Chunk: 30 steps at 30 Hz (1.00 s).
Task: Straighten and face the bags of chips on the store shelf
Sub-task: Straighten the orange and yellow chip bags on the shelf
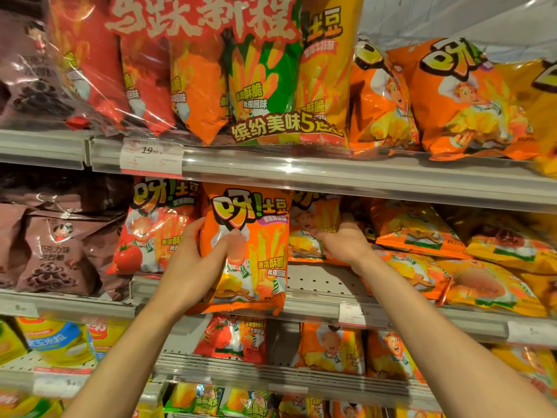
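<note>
Your left hand point(193, 260) grips the orange chip bag point(244, 251) by its left edge, thumb across the front, holding it upright and label-forward at the lip of the middle shelf point(316, 300). Your right hand point(343, 241) reaches further back, its fingers point(319, 233) touching a second orange bag point(310, 224) that stands behind a bare patch of shelf; whether they pinch it, you cannot tell from here. The red tomato bag point(150, 233) to the left already stands facing out. To the right, the slumped bags point(452, 263) lie flat and overlapping, so most of this shelf probably remains to be straightened.
</note>
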Available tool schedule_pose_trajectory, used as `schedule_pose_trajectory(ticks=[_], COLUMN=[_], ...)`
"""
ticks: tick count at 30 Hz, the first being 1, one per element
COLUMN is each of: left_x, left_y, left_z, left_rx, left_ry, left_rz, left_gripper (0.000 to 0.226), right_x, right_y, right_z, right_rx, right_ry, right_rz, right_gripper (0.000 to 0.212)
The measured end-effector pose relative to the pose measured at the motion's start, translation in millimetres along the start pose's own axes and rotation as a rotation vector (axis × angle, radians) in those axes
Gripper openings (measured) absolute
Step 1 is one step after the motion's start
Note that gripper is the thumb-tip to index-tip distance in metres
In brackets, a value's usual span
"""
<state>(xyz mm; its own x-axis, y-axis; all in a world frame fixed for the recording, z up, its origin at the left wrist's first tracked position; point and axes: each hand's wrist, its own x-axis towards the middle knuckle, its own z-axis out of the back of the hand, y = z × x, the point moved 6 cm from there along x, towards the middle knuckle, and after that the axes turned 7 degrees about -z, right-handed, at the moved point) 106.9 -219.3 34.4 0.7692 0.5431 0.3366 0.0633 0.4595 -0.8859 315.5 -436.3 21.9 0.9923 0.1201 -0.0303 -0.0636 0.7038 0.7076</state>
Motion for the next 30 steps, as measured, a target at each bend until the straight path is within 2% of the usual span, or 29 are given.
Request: schedule_pose_trajectory(ticks=[2,6,13,17,21,23,27,30], left_x=[1,2,2,1,-2,-1,7,17], left_y=[2,6,7,6,3,-3,-16,-21], left_z=[-2,-4,-5,-8,-26,-41,-67,-83], left_rx=[0.001,-0.003,0.013,0.007,-0.001,0.009,-0.028,-0.001], left_ry=[0.008,0.014,0.006,0.016,0.072,0.103,0.116,0.148], left_rz=[0.002,0.000,-0.010,-0.027,-0.048,-0.072,-0.079,-0.113], left_gripper=[0.071,0.072,0.068,0.074,0.075,0.076,0.073,0.081], right_x=[5,13,24,9,-18,-31,-46,-44], right_y=[1,1,-7,-1,4,6,1,-1], right_z=[-3,-13,-17,3,21,16,4,4], right_rx=[0.019,-0.134,-0.188,-0.138,0.055,0.205,0.608,0.630], right_ry=[-0.021,0.053,0.058,0.004,-0.056,0.049,0.312,0.301], right_rz=[0.016,0.007,0.030,0.043,0.178,0.217,0.050,0.068], right_gripper=[0.064,0.083,0.070,0.073,0.055,0.054,0.056,0.056])
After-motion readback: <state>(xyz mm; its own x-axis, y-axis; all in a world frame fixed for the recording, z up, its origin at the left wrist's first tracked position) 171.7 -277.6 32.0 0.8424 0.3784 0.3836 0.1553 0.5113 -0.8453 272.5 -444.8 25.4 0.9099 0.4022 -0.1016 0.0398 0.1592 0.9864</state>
